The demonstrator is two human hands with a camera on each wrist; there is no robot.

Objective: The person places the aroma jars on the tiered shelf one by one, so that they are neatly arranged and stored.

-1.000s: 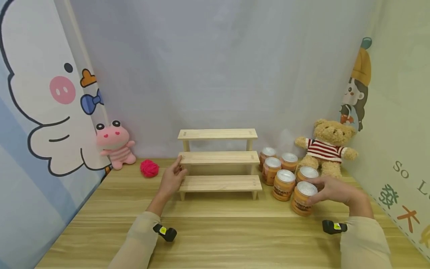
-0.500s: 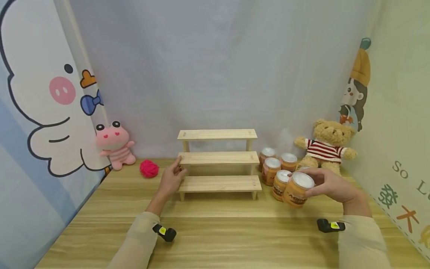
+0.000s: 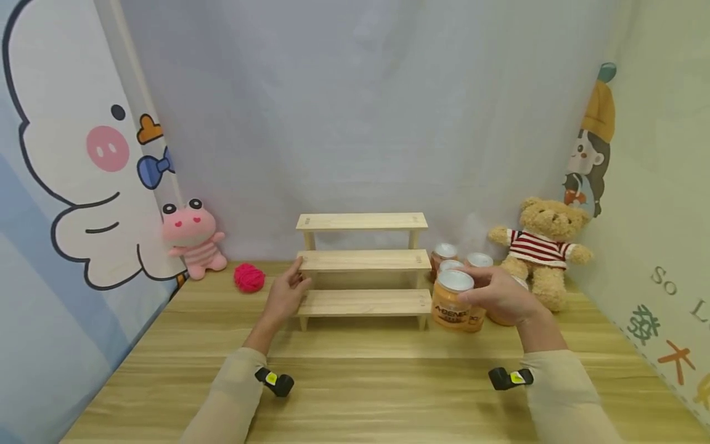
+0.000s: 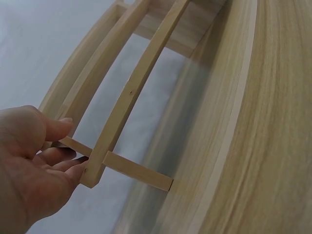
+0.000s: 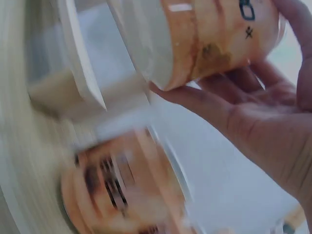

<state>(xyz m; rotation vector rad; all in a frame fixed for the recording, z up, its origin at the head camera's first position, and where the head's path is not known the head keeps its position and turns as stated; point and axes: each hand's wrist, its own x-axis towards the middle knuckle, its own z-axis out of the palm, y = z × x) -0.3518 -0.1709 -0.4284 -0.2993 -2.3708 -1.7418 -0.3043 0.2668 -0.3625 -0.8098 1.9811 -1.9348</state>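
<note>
Fingers [image 3: 478,272] of the person's right hand [image 3: 506,296] curve over the far side of a squat, cylindrical orange jar with a silvery-white lid [image 3: 450,306], while the thumb presses its near side, so the jar is pinched high on its body, just under the rim. It hangs near the right end of a three-tier stand of pale, unpainted wood [image 3: 363,261], held off the wood-grained yellowish table [image 3: 377,382], since the right wrist view shows its pale underside; whether it touches the lowest board, I can't tell from where I stand. Behind it and to the right, partly hidden by the hand, more orange jars with silvery lids [image 3: 445,251] are grouped near a tan plush bear in a red-and-white striped top [image 3: 540,246]. Over on the left, the left hand [image 3: 285,296] holds the stand's left end, its thumb and fingers bent about the ends of the boards; how firmly, I can't say. I'd judge the jar stiff and fairly light, its walls smooth enough to slip if pinched loosely. Best hold is round the upper body, thumb opposite fingers, leaving its base free; the stand looks light too, easily nudged by a bump.
</note>
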